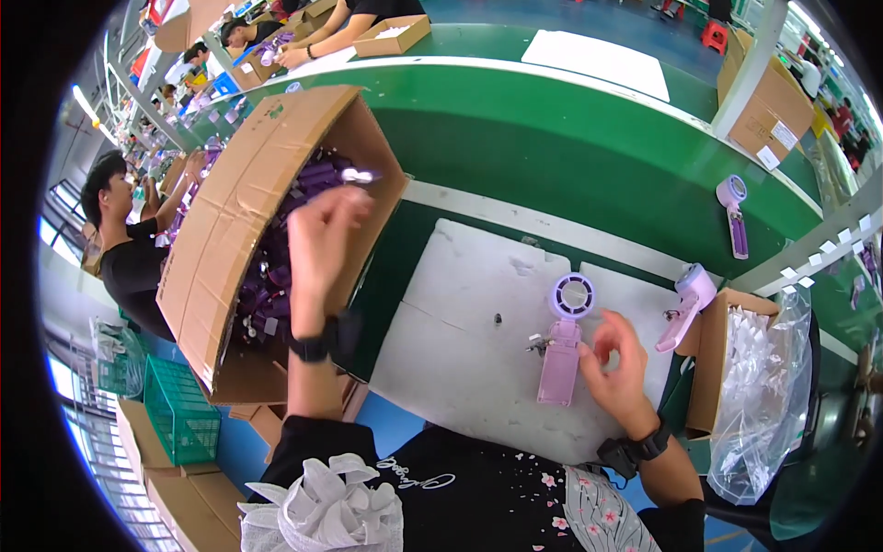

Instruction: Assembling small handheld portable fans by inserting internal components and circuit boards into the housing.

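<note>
My left hand [329, 230] is raised at the mouth of a tilted cardboard box [230, 193]. Its fingers are curled together, and what they hold, if anything, cannot be made out. Inside the box lie many purple fan parts [276, 248]; one with a bright shiny end [354, 175] shows just beyond the fingers. My right hand [618, 368] is beside a pink and lilac handheld fan [561, 354], thumb and forefinger curved with a gap between them. That fan lies on a white foam sheet [441, 340], its round head away from me and small wired parts at its left side.
A small dark piece [498, 319] rests on the foam. To the right are another pink fan body [688, 304], a purple fan [735, 216] and a carton [708, 368] of small white pieces in clear plastic. A green crate [179, 409] stands lower left. Co-workers sit beyond the bench.
</note>
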{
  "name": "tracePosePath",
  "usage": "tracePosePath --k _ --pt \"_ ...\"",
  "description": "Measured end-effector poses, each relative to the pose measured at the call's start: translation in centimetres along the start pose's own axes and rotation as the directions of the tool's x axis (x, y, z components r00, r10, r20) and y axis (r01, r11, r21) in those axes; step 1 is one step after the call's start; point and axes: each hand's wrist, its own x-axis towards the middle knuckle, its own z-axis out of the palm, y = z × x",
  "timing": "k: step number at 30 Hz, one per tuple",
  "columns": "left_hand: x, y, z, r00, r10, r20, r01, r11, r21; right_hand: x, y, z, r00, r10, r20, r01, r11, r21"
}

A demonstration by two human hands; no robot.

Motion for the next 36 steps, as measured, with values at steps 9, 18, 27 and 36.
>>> tracePosePath --k 9,18,27,36 --pt "-9.5 9.8 9.2 0.504 0.489 0.712 0.002 0.824 -0.567 1.0 -3.0 -0.3 0.889 -0.453 -0.061 0.42 0.862 -0.285" --pt "-9.2 5.7 13.9 0.647 0.266 0.714 -0.18 0.964 -0.196 0.9 -1.4 0.5 0.993 -0.048 -0.111 0.043 0.998 -0.04" --pt "-7.3 4.3 14.5 0.501 0.334 0.798 0.081 0.9 -0.428 1.8 -1.8 0.6 0.988 -0.148 -0.044 0.138 0.974 -0.177" --pt "-7.0 4.5 13.8 0.541 0.267 0.797 0.04 0.939 -0.341 2.1 -2.5 0.4 0.994 -0.098 -0.043 0.086 0.972 -0.217"
